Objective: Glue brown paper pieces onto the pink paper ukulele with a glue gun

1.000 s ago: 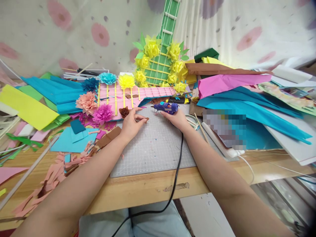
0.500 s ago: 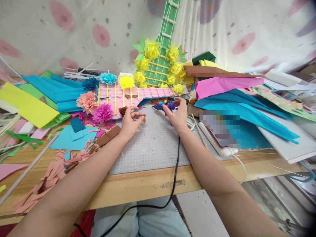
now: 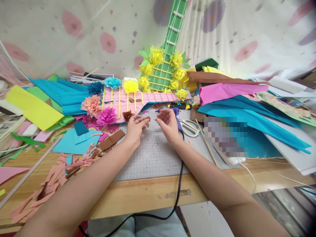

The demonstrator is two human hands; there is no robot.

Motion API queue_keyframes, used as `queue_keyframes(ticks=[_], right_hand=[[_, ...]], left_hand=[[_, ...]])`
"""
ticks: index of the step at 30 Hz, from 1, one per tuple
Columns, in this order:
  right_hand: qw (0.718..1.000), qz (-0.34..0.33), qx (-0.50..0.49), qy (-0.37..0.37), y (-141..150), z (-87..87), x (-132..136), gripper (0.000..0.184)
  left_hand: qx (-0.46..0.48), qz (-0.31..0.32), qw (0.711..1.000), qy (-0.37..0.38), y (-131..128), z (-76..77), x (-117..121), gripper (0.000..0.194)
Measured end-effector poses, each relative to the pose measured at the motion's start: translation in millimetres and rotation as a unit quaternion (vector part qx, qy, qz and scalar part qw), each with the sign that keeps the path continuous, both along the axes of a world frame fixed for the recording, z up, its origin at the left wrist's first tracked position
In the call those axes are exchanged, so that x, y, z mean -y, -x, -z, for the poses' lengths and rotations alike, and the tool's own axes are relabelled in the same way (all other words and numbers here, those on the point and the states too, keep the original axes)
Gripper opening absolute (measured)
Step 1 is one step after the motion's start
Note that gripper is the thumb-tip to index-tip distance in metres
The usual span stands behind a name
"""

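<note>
My left hand pinches a small brown paper piece between thumb and fingertips. A brown paper flower shows right beside its knuckles; I cannot tell whether that hand also grips it. My right hand is open above the mat, fingers curved and apart from the thumb, with nothing visible in it. Just behind it lies a blue glue gun, partly hidden by the hand, its black cord running off the table edge. Past both hands is a pink paper guitar decorated with colourful paper flowers.
Under the hands is a grey cutting mat. Scissors and a thin wooden stick lie on the right. A green guitar with yellow flowers stands behind. Paper scraps cover the left; blue paper lies right.
My right hand has let go of the glue gun, which now lies on the mat, and has moved left toward my left hand. My left hand still pinches the brown paper piece.
</note>
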State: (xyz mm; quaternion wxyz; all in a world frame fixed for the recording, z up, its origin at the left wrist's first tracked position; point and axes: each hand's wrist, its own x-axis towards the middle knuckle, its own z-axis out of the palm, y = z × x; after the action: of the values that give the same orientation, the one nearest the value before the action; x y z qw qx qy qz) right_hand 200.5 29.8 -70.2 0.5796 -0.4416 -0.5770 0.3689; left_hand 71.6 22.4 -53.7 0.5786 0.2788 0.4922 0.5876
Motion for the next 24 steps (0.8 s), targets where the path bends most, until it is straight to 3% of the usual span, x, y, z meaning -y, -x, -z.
queue_keyframes(ticks=[4,7,24], right_hand=[[0.981,-0.127,-0.069,0.132,0.4,0.6,-2.5,0.036],[0.967,-0.155,-0.102,0.176,2.8,0.1,-3.0,0.038],[0.981,-0.115,-0.075,0.137,4.1,0.3,-3.7,0.036]], left_hand=[[0.012,0.001,1.0,0.015,-2.2,0.1,2.7,0.037],[0.035,-0.009,0.999,0.021,-4.0,1.6,3.6,0.036],[0.029,-0.01,0.999,0.016,-5.7,3.2,3.6,0.037]])
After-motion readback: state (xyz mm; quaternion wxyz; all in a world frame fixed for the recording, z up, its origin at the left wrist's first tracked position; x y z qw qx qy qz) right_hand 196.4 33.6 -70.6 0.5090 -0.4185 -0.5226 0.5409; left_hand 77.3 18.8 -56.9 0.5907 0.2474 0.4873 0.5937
